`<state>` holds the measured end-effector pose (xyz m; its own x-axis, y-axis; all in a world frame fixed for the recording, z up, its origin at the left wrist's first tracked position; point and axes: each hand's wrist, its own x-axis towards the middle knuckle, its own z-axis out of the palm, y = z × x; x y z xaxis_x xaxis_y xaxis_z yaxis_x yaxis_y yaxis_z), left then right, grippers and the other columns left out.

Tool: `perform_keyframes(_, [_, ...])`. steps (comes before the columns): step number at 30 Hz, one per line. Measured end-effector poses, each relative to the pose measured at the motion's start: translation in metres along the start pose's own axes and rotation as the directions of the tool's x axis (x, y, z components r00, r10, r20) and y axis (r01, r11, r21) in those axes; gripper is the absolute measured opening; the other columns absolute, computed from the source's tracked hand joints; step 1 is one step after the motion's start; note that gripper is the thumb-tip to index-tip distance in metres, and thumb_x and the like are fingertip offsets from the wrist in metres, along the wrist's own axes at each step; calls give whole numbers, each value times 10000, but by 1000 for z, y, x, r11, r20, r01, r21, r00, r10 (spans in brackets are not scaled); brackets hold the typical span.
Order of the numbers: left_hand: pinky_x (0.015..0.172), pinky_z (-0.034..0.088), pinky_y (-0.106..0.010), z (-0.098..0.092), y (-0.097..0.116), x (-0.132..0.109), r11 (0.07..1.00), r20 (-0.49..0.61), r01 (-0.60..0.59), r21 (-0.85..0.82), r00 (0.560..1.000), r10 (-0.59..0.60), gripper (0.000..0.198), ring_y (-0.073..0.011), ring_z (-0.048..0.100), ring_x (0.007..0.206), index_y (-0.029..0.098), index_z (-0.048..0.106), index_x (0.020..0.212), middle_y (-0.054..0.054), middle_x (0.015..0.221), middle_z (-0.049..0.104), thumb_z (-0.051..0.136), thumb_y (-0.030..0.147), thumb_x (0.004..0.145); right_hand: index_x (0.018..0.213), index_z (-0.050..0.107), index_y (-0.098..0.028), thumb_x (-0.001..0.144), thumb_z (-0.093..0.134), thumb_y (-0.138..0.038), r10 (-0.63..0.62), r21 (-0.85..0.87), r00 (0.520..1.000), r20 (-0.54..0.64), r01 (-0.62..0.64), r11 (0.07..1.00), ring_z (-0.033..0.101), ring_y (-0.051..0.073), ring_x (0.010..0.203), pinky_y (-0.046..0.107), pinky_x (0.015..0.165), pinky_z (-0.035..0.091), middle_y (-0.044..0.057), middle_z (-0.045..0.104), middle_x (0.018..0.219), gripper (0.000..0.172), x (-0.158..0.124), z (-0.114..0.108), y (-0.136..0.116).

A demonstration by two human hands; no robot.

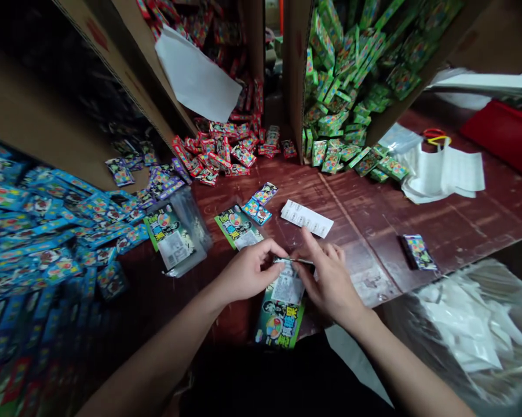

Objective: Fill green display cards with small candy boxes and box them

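At the surface's (365, 214) near edge, our left grip (248, 272) and, seemingly, right grip (332, 285) pinch the packet (282, 306), which any slackening could drop.

Dark reddish tabletop (351, 191), scuffed. Open cardboard cartons (294, 75) lined up along back; white paper sheet (195, 75) slanted at the middle one. Right side: red and yellow loops (438, 141), red bin-like object (506, 136). Lower right, clear plastic bag (515, 289), white scraps (473, 330) inside.
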<state>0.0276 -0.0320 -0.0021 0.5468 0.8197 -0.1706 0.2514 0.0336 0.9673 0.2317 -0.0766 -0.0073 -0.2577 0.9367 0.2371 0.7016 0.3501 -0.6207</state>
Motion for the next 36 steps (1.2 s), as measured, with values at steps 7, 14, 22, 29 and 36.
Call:
perform_keyframes(7, [680,556,-245,-36,-15,-19,975,-503,0,-221,857,-114,342,-137,655,821,210,549,1006,5,953,636,773,320,772,1562,191,-338,957,592,-375,279,452,931,-236,-149,880,511,287,1296,521,1073,441,122,489,1462,727,-12,0,6])
perform_keyframes(14, [806,610,-348,7,-32,-67,901,-566,-46,-430,792,-230,691,-204,666,1092,456,237,1488,-24,1359,583,616,344,921,1411,307,-288,892,662,-465,626,743,747,-224,-285,605,561,255,1222,437,997,535,131,483,1379,653,-24,26,-1])
perform_keyframes(22, [722,594,-294,27,-26,-54,955,-247,76,-287,957,-151,393,-179,683,939,228,512,1144,-99,1324,570,728,361,843,1494,203,-375,858,729,-401,328,739,940,-91,-157,655,633,209,1052,358,839,584,95,466,1375,826,-16,16,15])
perform_keyframes(29, [756,549,-281,36,-27,-45,951,-152,58,-305,982,-109,484,-157,652,865,200,542,1293,-67,1083,656,705,252,840,1582,109,-416,924,675,-339,254,781,960,121,-250,573,620,121,762,289,710,572,10,540,1065,871,-35,24,17])
perform_keyframes(36, [921,502,-365,33,-21,-35,959,-105,88,-271,987,-120,303,-214,654,1008,183,665,1134,-82,1090,706,695,300,856,1548,203,-450,917,685,-302,392,765,913,-112,-172,621,627,118,842,294,765,570,42,497,1252,808,-62,20,13])
